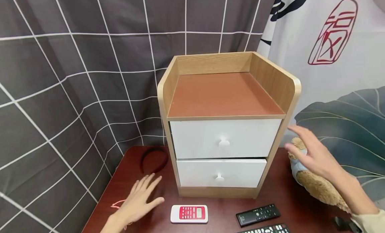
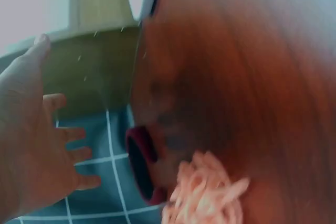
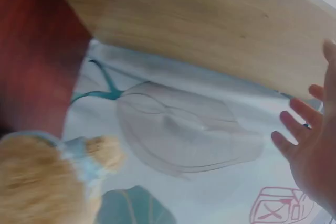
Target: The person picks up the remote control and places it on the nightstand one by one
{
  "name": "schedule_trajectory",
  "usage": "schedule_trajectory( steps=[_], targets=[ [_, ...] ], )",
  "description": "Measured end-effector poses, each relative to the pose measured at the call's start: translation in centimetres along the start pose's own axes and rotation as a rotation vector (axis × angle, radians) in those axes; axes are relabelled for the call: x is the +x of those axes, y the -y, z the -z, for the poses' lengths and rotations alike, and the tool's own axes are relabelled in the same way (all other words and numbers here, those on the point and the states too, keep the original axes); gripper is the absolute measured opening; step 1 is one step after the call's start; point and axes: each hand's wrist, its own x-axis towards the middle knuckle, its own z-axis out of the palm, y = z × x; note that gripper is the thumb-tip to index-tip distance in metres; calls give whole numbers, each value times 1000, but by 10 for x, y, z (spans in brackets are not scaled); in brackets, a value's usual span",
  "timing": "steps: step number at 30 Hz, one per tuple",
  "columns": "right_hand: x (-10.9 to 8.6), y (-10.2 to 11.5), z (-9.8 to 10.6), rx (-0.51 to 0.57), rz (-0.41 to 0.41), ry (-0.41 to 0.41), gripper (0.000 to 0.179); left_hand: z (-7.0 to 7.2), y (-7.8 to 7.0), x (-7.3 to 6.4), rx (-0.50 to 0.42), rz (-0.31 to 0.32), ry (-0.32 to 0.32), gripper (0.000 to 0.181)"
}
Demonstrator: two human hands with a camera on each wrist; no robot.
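Observation:
My left hand (image 1: 138,199), fingers spread and straight, hovers over the table left of a small wooden cabinet (image 1: 218,192) and holds nothing. Just beyond its fingertips lies a dark red headband (image 1: 164,162). A bundle of pink cord (image 2: 205,195) shows below that hand in the left wrist view and is mostly hidden by it in the head view. My right hand (image 1: 315,156) is raised beside the cabinet's right side, fingers extended, with nothing in it. Behind and below it a fluffy tan teddy bear (image 1: 322,188) in light blue clothing is partly covered by the arm.
The cabinet has two white drawers; the upper drawer (image 1: 198,137) and lower drawer (image 1: 195,172) each bear a small knob. In front lie a white device (image 1: 174,214) with a red keypad, a black remote (image 1: 248,218) and another remote (image 1: 267,230). Curtains (image 1: 90,102) hang behind.

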Motion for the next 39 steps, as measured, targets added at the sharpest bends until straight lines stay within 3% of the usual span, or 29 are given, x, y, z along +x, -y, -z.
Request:
schedule_trajectory(
  steps=[4,7,8,14,16,21,28,35,39],
  targets=[
    [28,12,8,121,14,-151,46,-11,-10,-3,-70,-42,43,71],
    [48,32,12,273,28,-282,38,-16,-15,-6,-125,-85,76,72],
    [56,40,14,372,51,-319,37,-17,-17,-7,-135,-102,87,71],
    [105,88,14,875,337,-538,35,-28,-24,-12,-110,-201,67,64],
    [122,102,12,928,374,-644,32,-32,-26,-13,-107,-216,52,60],
    [150,121,5,1078,345,-856,28,-43,-33,-11,-117,-269,47,53],
    [165,122,13,1285,383,-904,22,-50,-44,0,-104,-349,43,48],
    [167,142,19,1284,387,-993,20,-49,-49,-5,-53,-347,112,51],
    [169,156,25,1312,402,-1018,14,-43,-49,-1,-21,-330,147,56]
  ],
)
